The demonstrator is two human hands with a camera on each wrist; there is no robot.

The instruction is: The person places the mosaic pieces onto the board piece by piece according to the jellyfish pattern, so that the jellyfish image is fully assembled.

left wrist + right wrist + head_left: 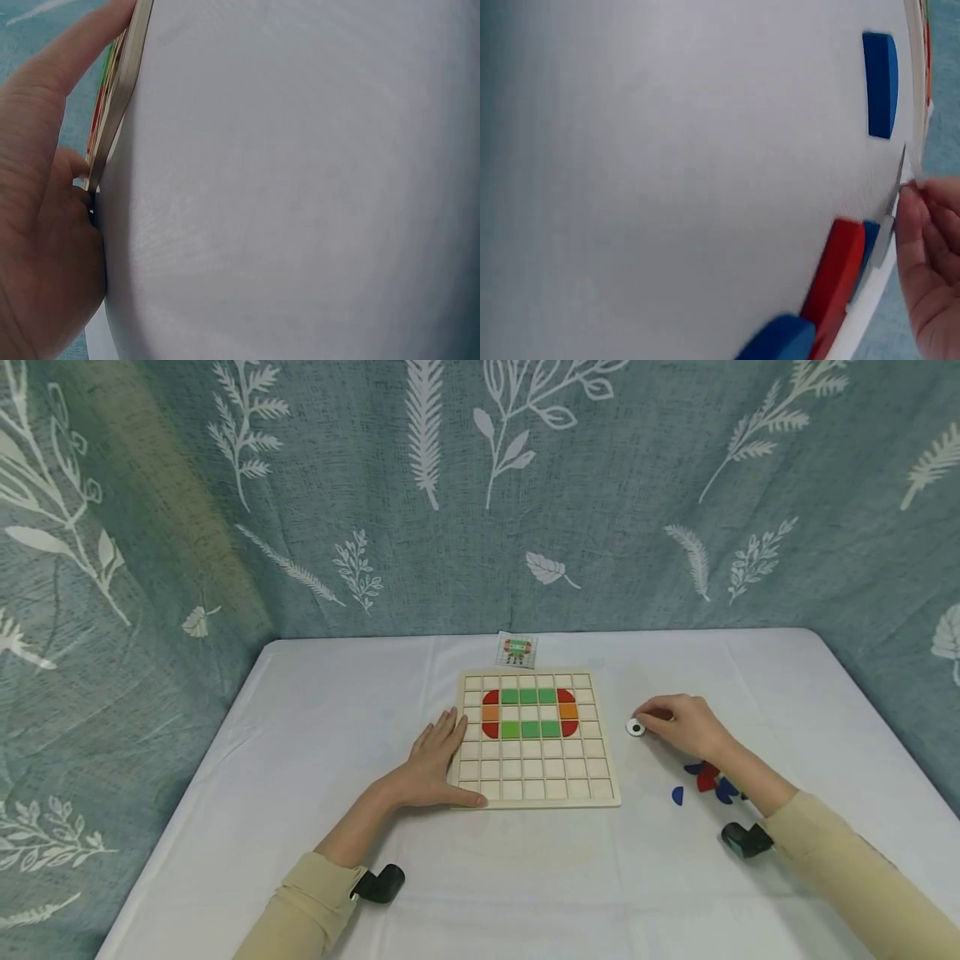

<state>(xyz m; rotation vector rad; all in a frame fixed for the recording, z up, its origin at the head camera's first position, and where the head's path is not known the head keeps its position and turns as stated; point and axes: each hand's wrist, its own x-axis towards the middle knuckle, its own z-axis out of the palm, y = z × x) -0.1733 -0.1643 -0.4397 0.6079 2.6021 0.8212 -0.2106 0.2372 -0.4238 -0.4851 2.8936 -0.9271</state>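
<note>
A wooden grid board (pixel 532 768) lies on the white cloth. Set in its upper cells is a ring of green squares (pixel 528 696), orange squares (pixel 568 712) and red rounded corner pieces (pixel 491 729). My left hand (pixel 429 768) rests along the board's left edge, fingers spread, with the thumb at the near left corner. Right of the board, my right hand (pixel 682 724) pinches a white disc (pixel 635 727) with a black dot, like an eye. In the right wrist view the disc (pixel 913 165) appears nearly edge-on between thumb and finger.
Below my right forearm are loose pieces: a blue half-round piece (pixel 677 795), a red piece (pixel 707 778) and more blue ones (pixel 726 790), partly hidden. A small picture card (pixel 516 650) lies behind the board. Leaf-patterned curtain (pixel 465 568) hangs behind the table.
</note>
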